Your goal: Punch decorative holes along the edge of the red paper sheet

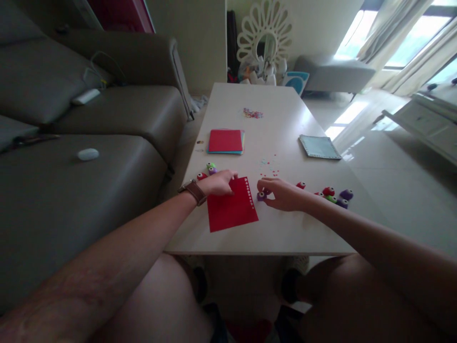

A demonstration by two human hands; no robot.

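Note:
A sheet of red paper [232, 212] lies at the near part of the table, with a row of small punched holes along its right edge. My left hand [222, 183], a watch on its wrist, rests on the sheet's upper left with its fingers apart. Just off the sheet's right edge, my right hand [280, 194] grips a small purple craft punch [262, 196] between thumb and fingers. Behind the left hand sit a green punch [210, 165], a purple one [213, 171] and a red one [202, 176]. Tiny cut-out pieces [268, 165] are scattered beyond the hands.
More punches [329, 191] stand at the right by my forearm. A stack of coloured paper [224, 141] lies left of centre, and a pale sheet with punched edges [319, 146] lies right. Colourful bits [253, 113] are heaped farther back. A sofa [107, 171] flanks the table [278, 240].

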